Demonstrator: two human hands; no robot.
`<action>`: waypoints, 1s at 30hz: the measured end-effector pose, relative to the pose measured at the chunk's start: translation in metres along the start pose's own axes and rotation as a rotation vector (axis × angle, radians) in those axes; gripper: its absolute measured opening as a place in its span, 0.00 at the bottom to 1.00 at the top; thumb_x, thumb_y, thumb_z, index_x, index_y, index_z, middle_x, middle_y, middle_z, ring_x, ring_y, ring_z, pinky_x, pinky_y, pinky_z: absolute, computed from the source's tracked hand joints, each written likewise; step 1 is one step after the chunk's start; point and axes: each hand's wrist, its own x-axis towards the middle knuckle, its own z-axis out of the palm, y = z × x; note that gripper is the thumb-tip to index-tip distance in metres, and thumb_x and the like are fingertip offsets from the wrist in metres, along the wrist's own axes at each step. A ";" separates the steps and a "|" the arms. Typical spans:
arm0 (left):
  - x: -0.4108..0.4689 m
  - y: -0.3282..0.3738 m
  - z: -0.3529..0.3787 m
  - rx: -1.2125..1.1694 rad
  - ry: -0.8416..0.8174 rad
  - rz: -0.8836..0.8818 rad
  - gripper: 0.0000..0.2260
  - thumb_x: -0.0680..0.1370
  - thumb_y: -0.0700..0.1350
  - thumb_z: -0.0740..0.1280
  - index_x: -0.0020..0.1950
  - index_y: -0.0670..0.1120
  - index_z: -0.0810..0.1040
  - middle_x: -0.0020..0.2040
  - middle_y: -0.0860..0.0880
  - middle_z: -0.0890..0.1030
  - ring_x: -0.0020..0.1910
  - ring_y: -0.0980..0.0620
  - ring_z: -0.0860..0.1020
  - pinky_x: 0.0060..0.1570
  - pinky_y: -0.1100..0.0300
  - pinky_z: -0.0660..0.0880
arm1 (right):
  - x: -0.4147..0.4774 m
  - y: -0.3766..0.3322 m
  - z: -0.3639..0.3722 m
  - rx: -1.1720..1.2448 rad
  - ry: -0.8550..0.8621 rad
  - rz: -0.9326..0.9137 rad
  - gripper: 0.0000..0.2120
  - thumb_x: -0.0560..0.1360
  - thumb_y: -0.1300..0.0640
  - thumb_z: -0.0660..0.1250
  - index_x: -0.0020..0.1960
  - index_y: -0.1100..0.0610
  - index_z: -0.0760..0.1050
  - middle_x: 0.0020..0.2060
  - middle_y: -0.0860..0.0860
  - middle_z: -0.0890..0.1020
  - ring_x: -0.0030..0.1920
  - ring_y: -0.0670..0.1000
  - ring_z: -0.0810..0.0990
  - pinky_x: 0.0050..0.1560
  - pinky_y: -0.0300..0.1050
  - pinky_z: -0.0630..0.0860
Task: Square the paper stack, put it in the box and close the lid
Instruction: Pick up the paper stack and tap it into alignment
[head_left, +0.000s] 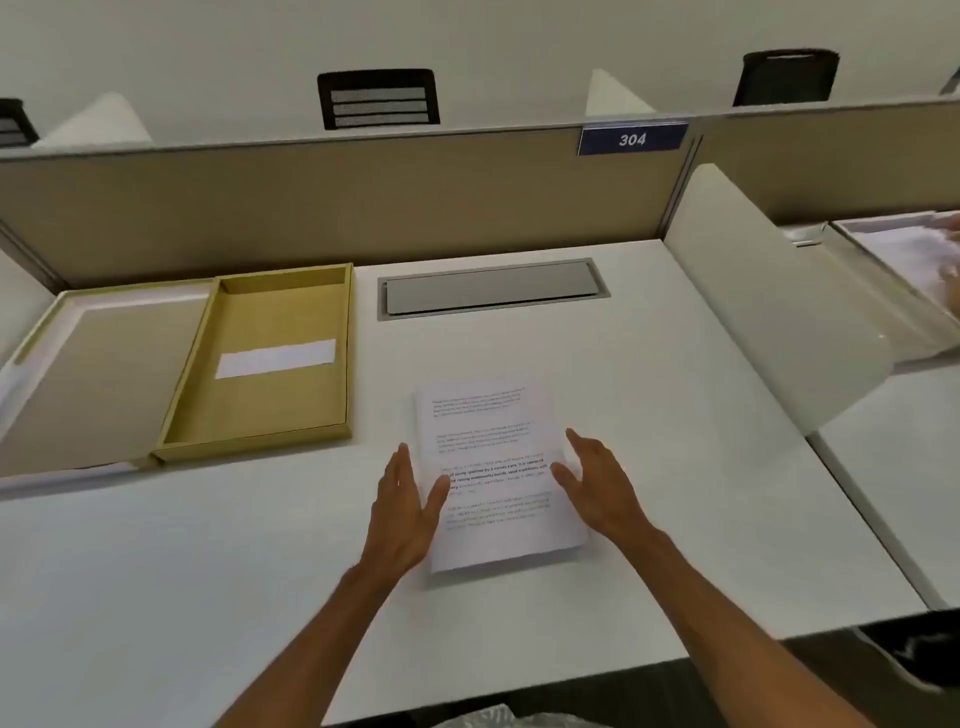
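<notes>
A stack of printed white paper lies flat on the white desk, slightly turned. My left hand rests at the stack's left edge, fingers extended, thumb on the top sheet. My right hand is at the right edge, fingers spread and touching the paper. Neither hand grips anything. To the left stands the open yellow-brown box, with a white label lying on its floor. Its lid lies flat and open beside it on the left.
A grey cable hatch is set into the desk behind the paper. A beige partition with a "304" sign closes the back. A white divider bounds the right side; another person's hand and papers show beyond it.
</notes>
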 end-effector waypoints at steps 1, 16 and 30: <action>0.000 -0.001 0.006 -0.035 0.005 -0.073 0.36 0.80 0.61 0.58 0.81 0.44 0.50 0.80 0.43 0.56 0.78 0.43 0.57 0.75 0.46 0.58 | 0.001 0.003 0.003 0.030 0.005 0.045 0.30 0.81 0.45 0.60 0.78 0.56 0.59 0.74 0.55 0.68 0.73 0.56 0.66 0.70 0.52 0.65; 0.024 0.006 0.013 -0.694 0.042 -0.682 0.17 0.73 0.50 0.67 0.53 0.37 0.77 0.51 0.38 0.83 0.47 0.38 0.83 0.49 0.46 0.82 | 0.044 -0.006 0.003 0.699 -0.040 0.641 0.20 0.73 0.45 0.70 0.50 0.63 0.76 0.45 0.58 0.83 0.36 0.56 0.81 0.30 0.41 0.73; 0.037 0.018 0.007 -0.674 -0.086 -0.626 0.13 0.78 0.48 0.65 0.56 0.40 0.77 0.47 0.41 0.84 0.43 0.42 0.83 0.39 0.54 0.78 | 0.054 -0.016 -0.003 0.709 -0.194 0.634 0.17 0.73 0.54 0.73 0.57 0.64 0.77 0.46 0.58 0.85 0.40 0.57 0.85 0.32 0.44 0.78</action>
